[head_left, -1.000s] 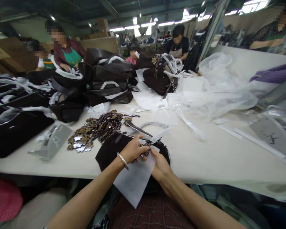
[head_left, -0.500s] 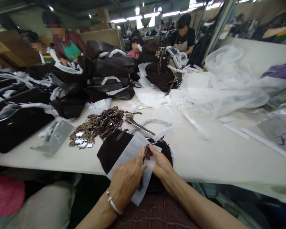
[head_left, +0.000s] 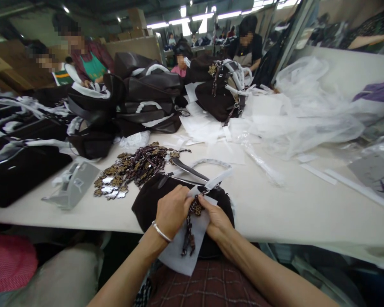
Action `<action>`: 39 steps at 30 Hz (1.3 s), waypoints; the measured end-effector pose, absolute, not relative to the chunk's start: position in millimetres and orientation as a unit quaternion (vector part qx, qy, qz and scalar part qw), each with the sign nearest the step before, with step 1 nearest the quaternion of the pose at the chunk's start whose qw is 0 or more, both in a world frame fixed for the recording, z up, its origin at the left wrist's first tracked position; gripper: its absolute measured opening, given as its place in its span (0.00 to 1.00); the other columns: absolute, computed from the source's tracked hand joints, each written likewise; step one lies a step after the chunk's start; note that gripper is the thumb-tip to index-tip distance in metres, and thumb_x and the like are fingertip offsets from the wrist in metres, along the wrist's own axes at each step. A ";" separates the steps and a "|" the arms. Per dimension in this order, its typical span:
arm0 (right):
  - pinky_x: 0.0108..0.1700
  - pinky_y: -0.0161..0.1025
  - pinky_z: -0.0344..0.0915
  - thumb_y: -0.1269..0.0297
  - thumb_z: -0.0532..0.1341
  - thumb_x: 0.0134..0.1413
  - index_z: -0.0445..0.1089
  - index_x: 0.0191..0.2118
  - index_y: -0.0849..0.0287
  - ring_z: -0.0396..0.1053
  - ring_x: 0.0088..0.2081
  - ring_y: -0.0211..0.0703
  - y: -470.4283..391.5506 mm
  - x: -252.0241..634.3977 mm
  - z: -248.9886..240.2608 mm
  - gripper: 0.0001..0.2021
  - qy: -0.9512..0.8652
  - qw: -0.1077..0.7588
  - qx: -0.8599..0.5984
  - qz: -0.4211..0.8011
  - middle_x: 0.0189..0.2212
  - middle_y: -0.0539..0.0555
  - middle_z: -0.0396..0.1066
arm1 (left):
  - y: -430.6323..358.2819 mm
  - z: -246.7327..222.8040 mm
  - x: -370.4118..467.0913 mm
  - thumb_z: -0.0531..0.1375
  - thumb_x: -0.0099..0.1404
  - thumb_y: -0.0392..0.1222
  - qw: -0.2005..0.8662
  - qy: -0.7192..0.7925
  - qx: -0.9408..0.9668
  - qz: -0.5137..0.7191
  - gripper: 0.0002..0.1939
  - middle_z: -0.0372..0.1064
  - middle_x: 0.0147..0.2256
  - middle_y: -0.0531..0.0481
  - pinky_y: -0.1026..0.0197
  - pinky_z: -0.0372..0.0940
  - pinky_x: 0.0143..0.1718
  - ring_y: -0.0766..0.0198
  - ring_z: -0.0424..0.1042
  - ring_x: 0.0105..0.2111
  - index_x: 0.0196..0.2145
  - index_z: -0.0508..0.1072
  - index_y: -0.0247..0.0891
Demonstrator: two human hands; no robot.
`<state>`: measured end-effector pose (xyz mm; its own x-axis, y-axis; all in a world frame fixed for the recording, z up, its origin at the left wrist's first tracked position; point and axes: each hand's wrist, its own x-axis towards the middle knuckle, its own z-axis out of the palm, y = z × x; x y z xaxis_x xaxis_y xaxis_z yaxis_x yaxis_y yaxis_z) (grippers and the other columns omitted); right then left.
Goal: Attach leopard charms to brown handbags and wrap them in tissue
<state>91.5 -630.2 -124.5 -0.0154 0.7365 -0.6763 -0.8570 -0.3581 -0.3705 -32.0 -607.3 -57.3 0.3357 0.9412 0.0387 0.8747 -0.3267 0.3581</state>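
A dark brown handbag (head_left: 147,202) lies on the near edge of the table, its handle (head_left: 190,169) standing up behind. Over its front hangs a white paper sheet (head_left: 179,258). On the sheet rests a bag charm (head_left: 196,208) with a flower-shaped leopard-print piece and a beaded tassel hanging down. My left hand (head_left: 173,211), with a silver bracelet at the wrist, is closed at the sheet's upper edge beside the charm. My right hand (head_left: 218,219) pinches the charm's upper part under the thumb; its other fingers are partly hidden behind the sheet.
A heap of similar charms (head_left: 137,168) lies behind the bag, beside a clear plastic holder (head_left: 73,185). Stacked brown handbags (head_left: 150,89) stand farther back. Plastic bags (head_left: 307,123) and paper sheets cover the back right. Several co-workers are across the table.
My left hand has moved up from over the tassel to the sheet's upper edge, baring the hanging tassel. My right hand stays at the charm.
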 end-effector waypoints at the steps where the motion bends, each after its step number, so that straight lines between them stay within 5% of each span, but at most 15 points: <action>1: 0.35 0.41 0.72 0.70 0.74 0.36 0.74 0.35 0.64 0.75 0.29 0.46 -629.9 90.5 -125.9 0.15 0.071 0.567 -0.427 0.701 0.27 0.55 0.78 | -615.8 -56.8 -28.3 0.53 0.69 0.43 0.098 0.552 0.821 0.106 0.08 0.69 0.37 0.49 0.62 0.61 0.33 0.60 0.70 0.36 0.38 0.70 0.41; 7: 0.28 0.35 0.68 0.74 0.73 0.31 0.73 0.26 0.62 0.70 0.23 0.40 -629.5 88.2 -133.2 0.12 0.083 0.584 -0.458 0.665 0.22 0.50 0.75 | -643.9 -79.6 -20.2 0.48 0.67 0.29 -0.011 0.484 0.874 0.030 0.22 0.67 0.40 0.46 0.59 0.65 0.37 0.59 0.67 0.38 0.59 0.58 0.35; 15: 0.32 0.36 0.69 0.56 0.74 0.39 0.76 0.38 0.62 0.73 0.32 0.41 -644.0 96.2 -118.9 0.20 -0.043 0.564 -0.441 0.697 0.34 0.54 0.78 | -645.0 -87.6 -22.1 0.48 0.68 0.31 0.011 0.487 0.873 -0.014 0.22 0.66 0.43 0.42 0.54 0.66 0.38 0.54 0.67 0.41 0.59 0.56 0.30; 19: 0.32 0.36 0.68 0.61 0.75 0.34 0.76 0.35 0.64 0.72 0.30 0.41 -644.2 100.2 -125.4 0.19 -0.075 0.562 -0.441 0.696 0.32 0.55 0.78 | -641.0 -70.9 -27.2 0.48 0.71 0.37 0.091 0.470 0.878 -0.012 0.19 0.67 0.44 0.43 0.58 0.66 0.35 0.56 0.70 0.40 0.58 0.58 0.33; 24: 0.34 0.38 0.69 0.62 0.76 0.33 0.77 0.36 0.64 0.72 0.30 0.41 -640.7 102.1 -128.4 0.20 -0.080 0.562 -0.443 0.694 0.30 0.54 0.77 | -611.0 -63.8 -43.8 0.52 0.69 0.44 0.153 0.516 0.837 0.098 0.08 0.67 0.39 0.47 0.58 0.64 0.42 0.57 0.69 0.41 0.42 0.68 0.40; 28: 0.31 0.35 0.68 0.63 0.76 0.31 0.77 0.36 0.64 0.71 0.29 0.40 -638.7 102.2 -122.7 0.21 -0.080 0.560 -0.474 0.674 0.30 0.54 0.77 | -590.8 -90.1 -48.2 0.55 0.67 0.49 0.386 0.486 0.768 0.155 0.15 0.70 0.42 0.45 0.57 0.63 0.46 0.56 0.69 0.43 0.47 0.68 0.37; 34: 0.35 0.37 0.70 0.62 0.76 0.32 0.77 0.35 0.65 0.72 0.32 0.41 -642.1 108.9 -119.7 0.21 -0.109 0.540 -0.428 0.717 0.33 0.56 0.77 | -587.4 -119.2 -45.8 0.60 0.60 0.53 0.652 0.454 0.568 0.215 0.22 0.69 0.35 0.48 0.62 0.63 0.34 0.62 0.68 0.32 0.43 0.68 0.33; 39: 0.30 0.37 0.69 0.59 0.76 0.30 0.76 0.33 0.65 0.69 0.26 0.39 -641.1 112.9 -125.6 0.22 -0.102 0.516 -0.471 0.708 0.26 0.53 0.75 | -581.8 -110.1 -49.7 0.60 0.59 0.53 0.640 0.460 0.591 0.171 0.20 0.66 0.31 0.52 0.65 0.59 0.28 0.66 0.64 0.27 0.41 0.68 0.33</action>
<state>112.9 -641.1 -125.6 -0.0247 0.8272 -0.5613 -0.6344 -0.4469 -0.6307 -49.7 -581.8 -110.1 0.5183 0.7626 -0.3871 0.3244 0.2435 0.9140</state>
